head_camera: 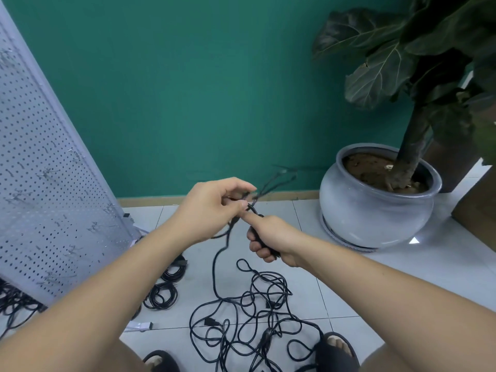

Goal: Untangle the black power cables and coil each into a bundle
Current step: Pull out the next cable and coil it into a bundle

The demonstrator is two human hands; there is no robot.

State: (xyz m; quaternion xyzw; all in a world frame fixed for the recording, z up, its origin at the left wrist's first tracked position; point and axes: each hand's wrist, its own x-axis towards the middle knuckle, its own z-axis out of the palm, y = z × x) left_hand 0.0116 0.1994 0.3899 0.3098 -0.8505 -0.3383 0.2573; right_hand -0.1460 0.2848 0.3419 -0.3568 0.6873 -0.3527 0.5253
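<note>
A tangle of black power cables (255,315) lies on the white tiled floor between my feet. One black cable (216,267) rises from it to my hands. My left hand (212,208) pinches that cable between thumb and fingertips, and a blurred cable end sticks out past the fingers. My right hand (268,237) grips a black plug or cable section in its curled fingers, thumb stretched toward the left hand. Two coiled black bundles (166,285) lie on the floor under my left forearm.
A white pegboard panel (45,170) leans at the left, with more black cables (13,304) at its foot. A large grey pot (375,210) with a leafy plant stands at the right against the green wall. My sandalled feet (335,350) frame the tangle.
</note>
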